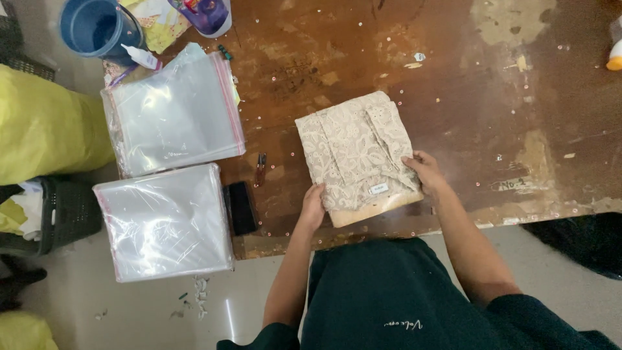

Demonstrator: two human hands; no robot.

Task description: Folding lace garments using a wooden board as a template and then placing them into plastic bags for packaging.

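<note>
A folded beige lace garment (pixel 353 149) lies on a flat cream board near the front edge of the worn brown table (pixel 466 97). My left hand (pixel 313 207) grips the garment's near left corner, thumb on top. The near right edge is held by my right hand (pixel 424 174), fingers pressed on the lace. A small white tag shows on the fabric between both hands.
Two stacks of clear plastic bags (pixel 172 113) (pixel 165 220) lie at the table's left end. A black phone (pixel 241 207) and small clippers (pixel 261 167) rest beside them. A blue bucket (pixel 97 26), a purple cup (pixel 208 14), a yellow sack (pixel 45 126) and a dark basket (pixel 65 214) stand at left.
</note>
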